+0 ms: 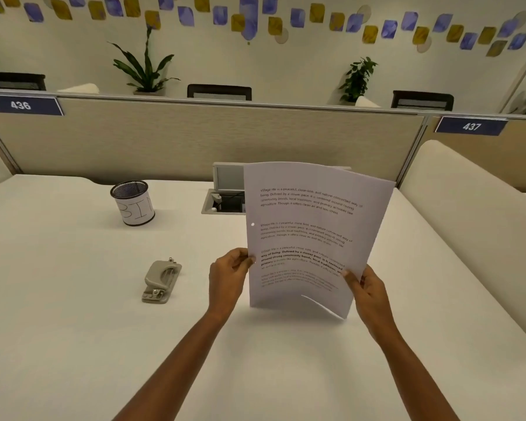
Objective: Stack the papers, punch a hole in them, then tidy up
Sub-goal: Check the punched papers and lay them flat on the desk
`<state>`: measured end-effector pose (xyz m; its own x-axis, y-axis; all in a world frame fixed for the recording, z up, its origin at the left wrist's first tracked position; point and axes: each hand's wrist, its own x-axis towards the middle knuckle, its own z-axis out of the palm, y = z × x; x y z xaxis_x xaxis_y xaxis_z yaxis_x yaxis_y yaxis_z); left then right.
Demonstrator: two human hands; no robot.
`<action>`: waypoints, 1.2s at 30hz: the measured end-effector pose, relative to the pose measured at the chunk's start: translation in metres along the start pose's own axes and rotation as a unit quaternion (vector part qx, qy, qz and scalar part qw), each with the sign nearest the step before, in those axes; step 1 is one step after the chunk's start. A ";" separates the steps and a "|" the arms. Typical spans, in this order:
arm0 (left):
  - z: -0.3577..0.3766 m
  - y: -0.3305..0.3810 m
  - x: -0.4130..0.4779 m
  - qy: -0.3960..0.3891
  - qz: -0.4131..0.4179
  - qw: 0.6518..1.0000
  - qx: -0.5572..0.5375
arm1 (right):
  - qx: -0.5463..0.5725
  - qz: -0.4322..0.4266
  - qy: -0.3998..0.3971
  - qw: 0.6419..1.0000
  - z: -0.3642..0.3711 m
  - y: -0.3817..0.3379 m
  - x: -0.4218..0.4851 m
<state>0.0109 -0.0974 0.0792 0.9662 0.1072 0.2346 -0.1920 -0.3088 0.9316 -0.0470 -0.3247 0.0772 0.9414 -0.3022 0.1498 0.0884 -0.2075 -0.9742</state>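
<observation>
I hold a stack of printed papers (310,220) upright above the white desk (73,329), its lower edge just over the surface. My left hand (228,278) pinches the stack's left edge and my right hand (368,293) grips its lower right edge. A small round hole shows near the left margin of the front sheet. One sheet's bottom corner curls out at the lower right. A grey hole punch (161,281) lies on the desk to the left of my left hand, apart from it.
A black mesh cup (133,202) with a paper label reading BIN stands at the back left. An open cable hatch (225,196) sits behind the papers. A beige partition (195,141) bounds the far side, and a cream padded divider (468,226) runs along the right.
</observation>
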 end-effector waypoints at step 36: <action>0.146 -0.005 0.019 -0.154 -0.223 0.962 0.029 | -0.150 0.153 0.149 0.965 -0.104 0.080 0.087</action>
<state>0.0556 -0.2323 0.0385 0.9573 -0.0410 -0.2861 0.2545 -0.3495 0.9017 0.0079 -0.4641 0.0302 0.7688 -0.6374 -0.0522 -0.3203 -0.3131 -0.8941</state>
